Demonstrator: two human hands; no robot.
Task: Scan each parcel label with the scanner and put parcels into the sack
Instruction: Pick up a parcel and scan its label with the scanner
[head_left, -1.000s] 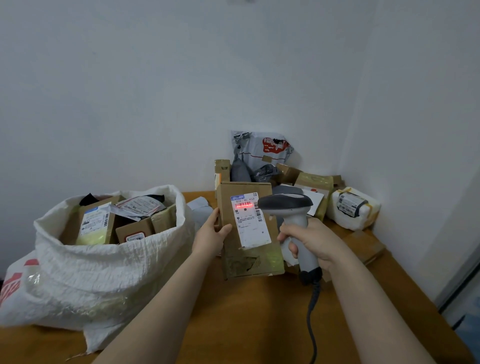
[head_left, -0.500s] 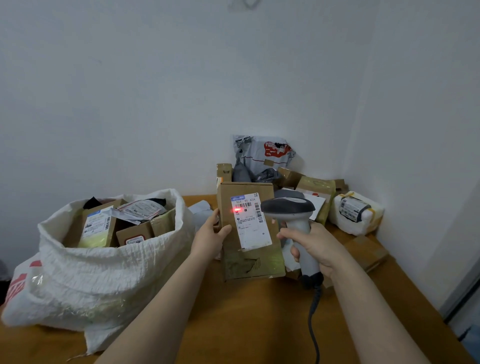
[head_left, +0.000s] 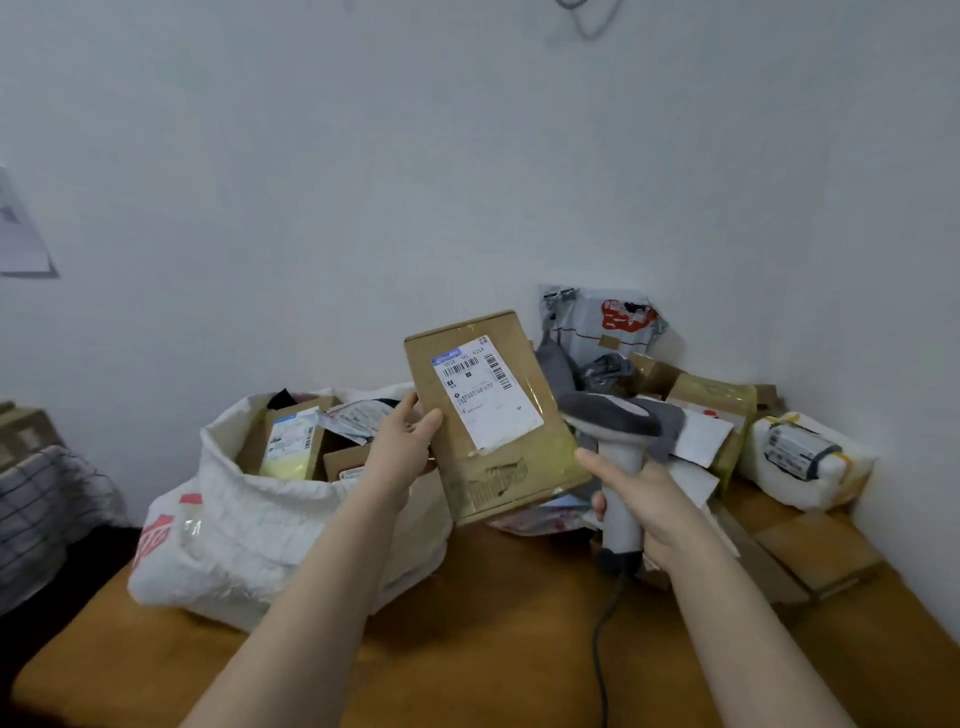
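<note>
My left hand (head_left: 402, 449) grips the left edge of a brown cardboard parcel (head_left: 511, 460), which is lifted off the table and tilted to the left. Its white label (head_left: 485, 392) with barcodes faces me. My right hand (head_left: 641, 499) holds the grey-and-white scanner (head_left: 615, 447) by its handle, just right of the parcel; no red light shows on the label. The white woven sack (head_left: 260, 525) stands open at the left, with several parcels inside it.
A heap of parcels (head_left: 711, 410) fills the back right corner: brown boxes, a grey mailer bag (head_left: 605, 327) against the wall, a white padded packet (head_left: 802, 460). The scanner cable (head_left: 602, 649) runs toward me over the wooden table (head_left: 493, 649). Checked cloth (head_left: 41, 499) lies at far left.
The parcel has been lifted from the table and swung left toward the sack, tilting. The red scan light on the label has gone. The scanner stays in my right hand.
</note>
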